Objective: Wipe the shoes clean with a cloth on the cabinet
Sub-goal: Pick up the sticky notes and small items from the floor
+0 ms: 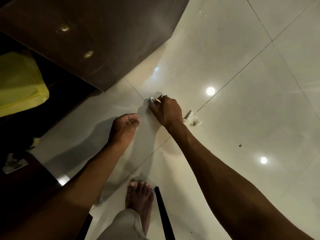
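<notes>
My right hand (165, 112) reaches down to the glossy white tiled floor and its fingers curl round a small white tube with dark lettering (152, 100). My left hand (123, 126) hovers just left of it, fingers loosely curled and holding nothing. A crumpled, soiled white cloth (192, 119) lies on the floor right beside my right wrist. The dark brown cabinet (97, 37) stands at the upper left. No shoes are in view.
A yellow bag (19, 82) sits in the dark opening at the left. My bare foot (140, 196) stands at the bottom centre beside a black rod (162, 212). Small white items (12, 164) lie on a dark surface at the lower left. Ceiling lights reflect off the tiles.
</notes>
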